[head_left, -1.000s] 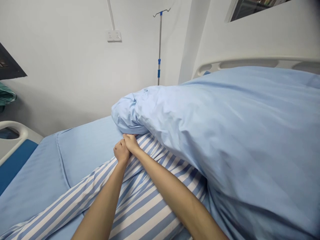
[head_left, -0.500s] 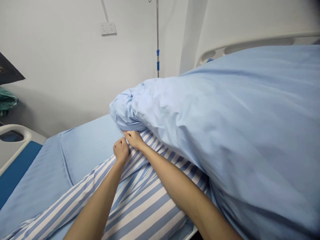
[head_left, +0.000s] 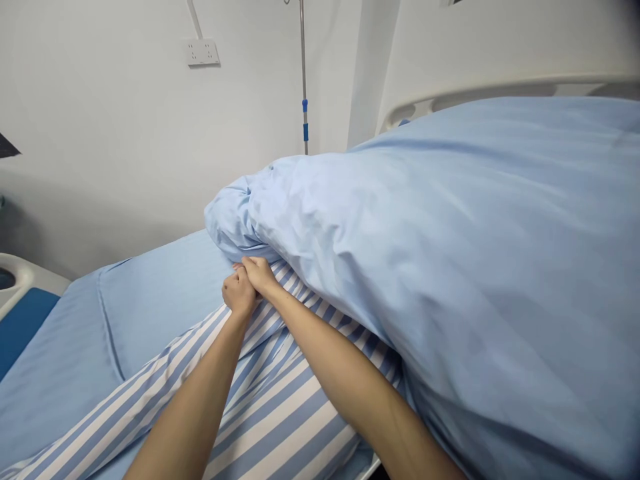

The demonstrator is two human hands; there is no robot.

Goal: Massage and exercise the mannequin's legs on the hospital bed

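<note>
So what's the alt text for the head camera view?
Left hand and right hand, both curled, meet over striped fabric on a bed, beside a bunched blue cover. A metal pole stands near the wall.

Lost the top of the IV pole (head_left: pixel 303 60) past the upper edge and its base behind the blue duvet (head_left: pixel 425 227). Tucked most fingertips of the left hand (head_left: pixel 239 291) and right hand (head_left: pixel 258 275) out of sight, leaving any grip impossible to confirm. Buried part of the striped garment (head_left: pixel 280 407) beneath the bedding and cropped its far end at lower left. Cut both forearms at the bottom edge, the footboard (head_left: pixel 30 277) and a dark panel (head_left: pixel 7 147) at left, the headboard (head_left: pixel 475 93) at right.
</note>
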